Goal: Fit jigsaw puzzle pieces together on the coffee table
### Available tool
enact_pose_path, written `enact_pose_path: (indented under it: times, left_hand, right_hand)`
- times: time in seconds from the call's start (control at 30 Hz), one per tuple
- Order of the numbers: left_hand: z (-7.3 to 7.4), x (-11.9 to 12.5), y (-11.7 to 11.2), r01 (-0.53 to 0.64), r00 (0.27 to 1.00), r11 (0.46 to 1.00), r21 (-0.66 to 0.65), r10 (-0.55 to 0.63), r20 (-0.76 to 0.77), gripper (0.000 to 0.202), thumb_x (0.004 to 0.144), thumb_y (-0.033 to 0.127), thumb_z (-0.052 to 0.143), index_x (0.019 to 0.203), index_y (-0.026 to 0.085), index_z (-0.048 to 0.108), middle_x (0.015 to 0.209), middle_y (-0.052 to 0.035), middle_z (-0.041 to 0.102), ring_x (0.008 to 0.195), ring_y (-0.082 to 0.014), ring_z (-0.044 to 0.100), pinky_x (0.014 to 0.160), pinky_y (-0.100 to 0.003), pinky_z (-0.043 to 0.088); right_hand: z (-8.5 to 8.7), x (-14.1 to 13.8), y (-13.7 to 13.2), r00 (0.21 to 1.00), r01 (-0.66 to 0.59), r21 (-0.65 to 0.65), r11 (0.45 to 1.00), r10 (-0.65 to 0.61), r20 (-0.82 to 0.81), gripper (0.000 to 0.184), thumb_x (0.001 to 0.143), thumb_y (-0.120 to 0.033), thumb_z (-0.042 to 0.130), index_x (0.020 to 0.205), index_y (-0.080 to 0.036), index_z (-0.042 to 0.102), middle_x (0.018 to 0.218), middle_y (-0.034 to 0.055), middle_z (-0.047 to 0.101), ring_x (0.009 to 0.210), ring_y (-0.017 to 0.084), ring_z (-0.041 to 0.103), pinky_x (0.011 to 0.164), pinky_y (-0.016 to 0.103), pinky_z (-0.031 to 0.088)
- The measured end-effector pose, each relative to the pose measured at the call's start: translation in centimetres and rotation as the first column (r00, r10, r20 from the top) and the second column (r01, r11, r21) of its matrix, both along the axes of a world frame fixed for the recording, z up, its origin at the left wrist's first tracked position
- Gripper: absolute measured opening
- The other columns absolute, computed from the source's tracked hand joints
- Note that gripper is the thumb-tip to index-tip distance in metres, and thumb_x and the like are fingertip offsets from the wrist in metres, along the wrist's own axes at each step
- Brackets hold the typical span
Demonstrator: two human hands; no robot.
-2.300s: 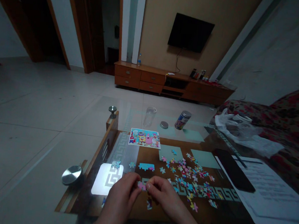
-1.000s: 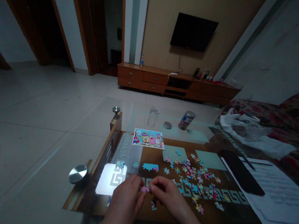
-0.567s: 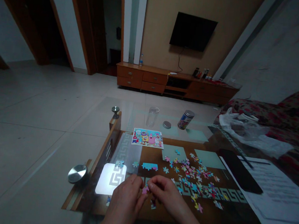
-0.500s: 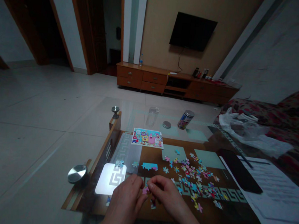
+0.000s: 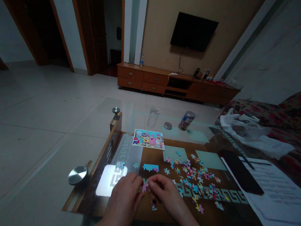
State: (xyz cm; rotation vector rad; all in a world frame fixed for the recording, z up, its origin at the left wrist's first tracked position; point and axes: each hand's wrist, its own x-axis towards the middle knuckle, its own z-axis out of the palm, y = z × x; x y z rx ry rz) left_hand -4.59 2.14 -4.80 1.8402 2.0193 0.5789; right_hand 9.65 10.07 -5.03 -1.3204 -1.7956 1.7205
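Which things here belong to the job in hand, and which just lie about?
Belong to the job: pink puzzle piece, joined blue strip, scattered puzzle pieces, picture card; probably the printed can.
Just lying about: papers, plastic bag, black flat object, water bottle.

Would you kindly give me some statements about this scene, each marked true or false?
1. The left hand and right hand meet at a pink puzzle piece. True.
2. The picture card lies right of the loose puzzle pieces. False: it lies to their left.
3. The clear jar stands left of the silver lid. True.
4. The blue puzzle strip is in the right hand. False: it lies beyond the hands.
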Motion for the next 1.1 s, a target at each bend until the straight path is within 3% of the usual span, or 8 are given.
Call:
enact_pose_path:
  times: [0.17,0.3,0.67,1.1]
  left_hand:
    - [1.1,-2.9,1.6,-0.109,0.975,0.991,0.080,0.123,-0.185,0.009,0.085,0.015,0.052,0.085,0.019,0.060,0.093,-0.0065,0.059,0.093,-0.0274,0.053,0.078,-0.040,0.041]
    - [0.9,-4.2,2.5,-0.141,0.952,0.983,0.114,0.166,-0.257,0.007,0.082,0.015,0.055,0.084,0.018,0.061,0.092,-0.0067,0.059,0.095,-0.0290,0.052,0.079,-0.041,0.038]
    - [-1.0,-4.5,3.1,-0.122,0.945,0.982,0.144,0.159,-0.286,0.010,0.081,0.018,0.053,0.084,0.020,0.062,0.091,-0.0066,0.058,0.093,-0.0288,0.050,0.077,-0.040,0.033]
    - [-0.9,-4.4,3.1,-0.120,0.946,0.984,0.129,0.153,-0.286,0.008,0.081,0.018,0.054,0.084,0.019,0.062,0.090,-0.0066,0.059,0.093,-0.0288,0.051,0.078,-0.040,0.033]
  right_hand:
    - [-0.3,-0.2,0.1,1.000,0.015,0.051,0.999,-0.015,-0.006,0.021,0.078,-0.039,0.063,0.074,-0.019,0.059,0.059,-0.0042,0.054,0.050,0.009,0.048,0.049,0.022,0.039]
    - [-0.8,-0.2,0.1,0.999,0.002,0.047,0.999,0.000,-0.040,0.016,0.078,-0.033,0.060,0.074,-0.017,0.057,0.058,-0.0051,0.050,0.049,0.009,0.045,0.048,0.022,0.038]
    - [-0.5,0.0,-0.1,0.999,-0.016,0.055,0.998,0.018,-0.044,0.008,0.080,-0.024,0.056,0.074,-0.019,0.058,0.062,-0.0028,0.053,0.054,0.010,0.047,0.049,0.022,0.039]
    - [-0.4,-0.1,-0.2,0.998,-0.008,0.044,0.999,0.011,-0.059,0.011,0.078,-0.027,0.058,0.074,-0.017,0.058,0.061,-0.0038,0.052,0.052,0.010,0.046,0.051,0.022,0.037]
